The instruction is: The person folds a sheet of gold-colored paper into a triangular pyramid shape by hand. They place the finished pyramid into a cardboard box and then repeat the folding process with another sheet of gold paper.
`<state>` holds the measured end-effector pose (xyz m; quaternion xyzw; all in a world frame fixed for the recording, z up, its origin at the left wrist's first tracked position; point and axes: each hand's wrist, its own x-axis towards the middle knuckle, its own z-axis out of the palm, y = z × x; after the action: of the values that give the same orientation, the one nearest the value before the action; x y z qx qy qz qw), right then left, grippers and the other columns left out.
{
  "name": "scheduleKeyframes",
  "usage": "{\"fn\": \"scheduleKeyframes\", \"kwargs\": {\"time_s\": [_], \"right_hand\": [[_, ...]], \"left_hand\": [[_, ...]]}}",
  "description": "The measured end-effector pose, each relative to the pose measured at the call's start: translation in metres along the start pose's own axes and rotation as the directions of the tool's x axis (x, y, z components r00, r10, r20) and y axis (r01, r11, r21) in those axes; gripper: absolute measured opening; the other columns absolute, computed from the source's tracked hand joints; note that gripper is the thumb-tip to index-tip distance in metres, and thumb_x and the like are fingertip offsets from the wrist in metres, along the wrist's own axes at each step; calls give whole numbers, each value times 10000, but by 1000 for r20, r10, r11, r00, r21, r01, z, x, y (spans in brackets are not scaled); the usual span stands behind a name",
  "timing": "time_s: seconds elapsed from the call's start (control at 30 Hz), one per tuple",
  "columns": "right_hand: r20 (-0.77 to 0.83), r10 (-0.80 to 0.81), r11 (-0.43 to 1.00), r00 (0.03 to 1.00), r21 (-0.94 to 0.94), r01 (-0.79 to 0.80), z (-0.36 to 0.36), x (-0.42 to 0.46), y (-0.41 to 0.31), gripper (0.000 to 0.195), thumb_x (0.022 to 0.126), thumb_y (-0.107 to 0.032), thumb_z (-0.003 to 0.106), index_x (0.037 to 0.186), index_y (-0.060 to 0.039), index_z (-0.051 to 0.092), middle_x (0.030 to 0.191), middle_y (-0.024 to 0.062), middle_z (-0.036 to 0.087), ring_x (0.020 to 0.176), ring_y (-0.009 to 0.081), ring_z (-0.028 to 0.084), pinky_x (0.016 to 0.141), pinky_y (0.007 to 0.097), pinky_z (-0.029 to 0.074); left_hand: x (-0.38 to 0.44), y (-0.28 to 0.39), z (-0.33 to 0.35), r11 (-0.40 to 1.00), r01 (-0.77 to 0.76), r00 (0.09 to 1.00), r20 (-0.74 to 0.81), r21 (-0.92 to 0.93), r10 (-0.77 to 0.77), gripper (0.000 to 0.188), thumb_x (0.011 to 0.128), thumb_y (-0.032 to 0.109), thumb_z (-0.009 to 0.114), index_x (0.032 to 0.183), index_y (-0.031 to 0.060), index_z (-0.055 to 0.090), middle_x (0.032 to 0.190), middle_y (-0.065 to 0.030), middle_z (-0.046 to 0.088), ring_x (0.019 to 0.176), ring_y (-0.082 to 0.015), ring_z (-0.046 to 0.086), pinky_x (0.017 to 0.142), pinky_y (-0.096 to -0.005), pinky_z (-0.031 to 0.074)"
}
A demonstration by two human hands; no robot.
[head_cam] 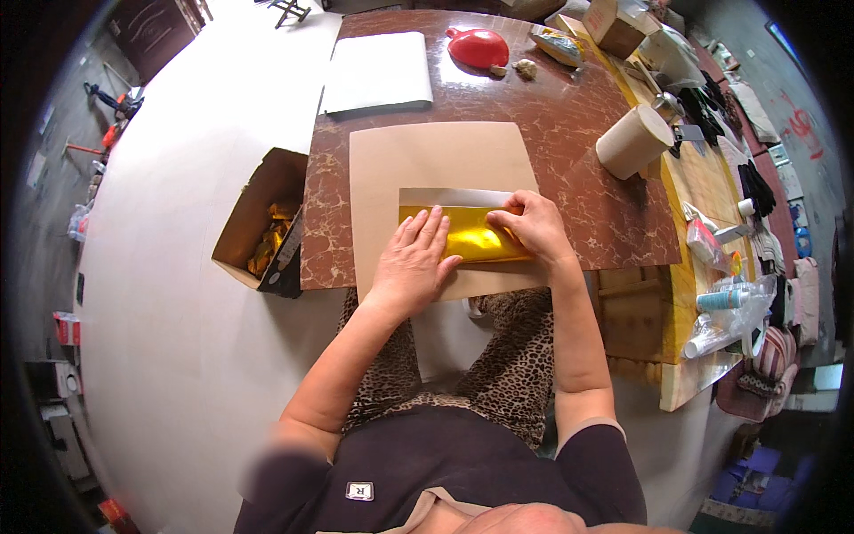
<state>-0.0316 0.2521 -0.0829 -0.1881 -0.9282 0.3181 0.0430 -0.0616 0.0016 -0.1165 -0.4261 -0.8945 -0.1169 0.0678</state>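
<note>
A folded sheet of gold foil paper lies on a tan cardboard sheet in front of me. Its shiny gold side faces up, and a pale strip shows along the far edge. My left hand rests flat over the sheet's left part, palm down, fingers slightly apart. At the far right corner, my right hand pinches the foil paper between thumb and fingers. The right hand covers that corner. The cardboard overhangs the near edge of the brown marbled table.
Left of the table stands an open cardboard box with gold foil pieces inside. A stack of white paper, a red gourd-shaped item and garlic lie farther back. A pale roll stands at the right edge.
</note>
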Motion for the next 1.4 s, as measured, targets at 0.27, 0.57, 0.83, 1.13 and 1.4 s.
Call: {"fn": "scheduleKeyframes", "kwargs": {"time_s": [0.27, 0.57, 0.83, 1.13, 1.4], "right_hand": [[-207, -41, 992, 977, 108, 65, 4, -10, 23, 223, 812, -250, 840, 886, -62, 746, 895, 118, 696, 822, 276, 689, 760, 394, 554], [-381, -86, 979, 921, 139, 149, 16, -14, 34, 145, 872, -192, 784, 905, -60, 735, 906, 113, 695, 839, 284, 678, 771, 407, 542], [-441, -580, 801, 684, -160, 577, 26, -79, -28, 233, 939, -30, 598, 1155, -19, 684, 1201, 166, 707, 1106, 333, 672, 967, 450, 513], [-114, -638, 758, 762, -266, 595, 86, -127, -36, 850, 947, -459, 679, 1548, 60, 377, 1618, 232, 386, 1520, 340, 363, 1268, 457, 247], [-112, -605, 778, 789, -296, 554, 88, -129, -28, 894, 914, -473, 713, 1557, 40, 363, 1595, 238, 418, 1508, 324, 389, 1266, 455, 245]], "left_hand": [[0, -2, 2, 1000, 8, 1000, 11, -11, -8, 643, 1078, 456, 438, 1552, 22, 430, 1630, -160, 398, 1523, -290, 336, 1276, -417, 217], [0, 1, -5, 1000, -13, 999, 29, -4, 13, 565, 1088, 445, 420, 1562, 140, 456, 1629, -178, 392, 1512, -336, 342, 1266, -447, 226], [0, 1, -1, 1000, -5, 998, 60, 29, 3, 596, 1062, 461, 450, 1577, 161, 434, 1669, -161, 321, 1521, -326, 320, 1274, -436, 212], [1, -2, 4, 1000, -7, 999, 47, -1, 7, 613, 1013, 400, 494, 1582, 180, 439, 1668, -160, 329, 1520, -329, 325, 1267, -441, 225], [-1, -2, 2, 999, 0, 1000, 15, -45, 1, 544, 1063, 408, 439, 1553, 176, 484, 1646, -162, 371, 1499, -342, 360, 1249, -454, 264]]}}
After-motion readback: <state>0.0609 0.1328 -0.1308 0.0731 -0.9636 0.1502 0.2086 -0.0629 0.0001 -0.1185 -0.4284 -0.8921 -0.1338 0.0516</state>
